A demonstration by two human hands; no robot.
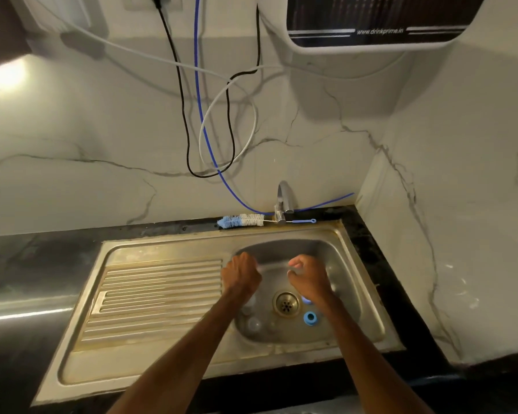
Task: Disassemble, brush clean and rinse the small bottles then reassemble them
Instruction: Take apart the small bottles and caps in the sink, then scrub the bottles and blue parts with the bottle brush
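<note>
Two forearms reach forward over the steel sink [162, 249]. The left hand [241, 274] and right hand [307, 276] are level above the basin, each grip curled toward a blurred clear thing between them; what they hold I cannot tell. Clear bottle parts [253, 324] and a blue ring [310, 318] lie beside the drain [286, 304].

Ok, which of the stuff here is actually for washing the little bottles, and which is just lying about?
For the job:
bottle brush, blue cap, clear bottles in the basin, tap, sink.

Just lying about:
water purifier on the wall, black cable, blue tube.
</note>
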